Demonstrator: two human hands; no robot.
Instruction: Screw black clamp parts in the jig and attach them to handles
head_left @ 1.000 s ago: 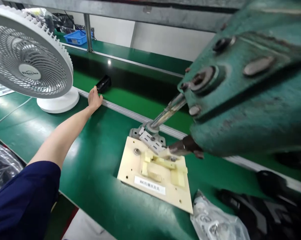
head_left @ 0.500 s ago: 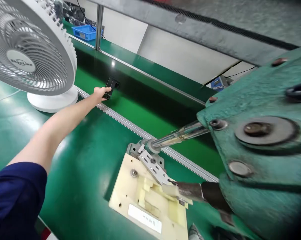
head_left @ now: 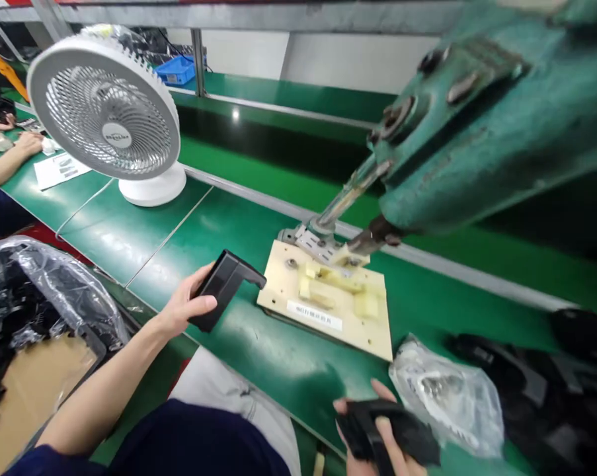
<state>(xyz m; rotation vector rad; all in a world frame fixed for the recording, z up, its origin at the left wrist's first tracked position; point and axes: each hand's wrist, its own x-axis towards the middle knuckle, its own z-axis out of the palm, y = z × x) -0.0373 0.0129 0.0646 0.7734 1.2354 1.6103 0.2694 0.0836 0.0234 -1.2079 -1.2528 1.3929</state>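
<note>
My left hand (head_left: 183, 305) is closed around a black L-shaped plastic housing (head_left: 223, 285), held above the green bench just left of a cream fixture plate (head_left: 345, 325). The housing's narrow arm points right, toward the plate's edge. Low in the picture, my right hand (head_left: 390, 444) grips a black plastic piece (head_left: 413, 431); motion blurs it, so its exact kind is unclear. The fixture carries raised cream blocks, a metal bracket (head_left: 320, 244) and a white label. Above it leans a green hand press (head_left: 481, 152), its ram end near the blocks.
A white fan (head_left: 104, 112) stands at the back left. Beside my right hand lies a clear plastic bag (head_left: 449, 396), with blurred black parts (head_left: 536, 390) further right. A lined box of black parts (head_left: 40, 317) sits lower left. Another person's hands (head_left: 25, 144) work at far left.
My left hand has drawn back from the green channel behind the bench, bringing the black housing near the fixture. My right hand has come into view with a black piece. The camera view has shifted.
</note>
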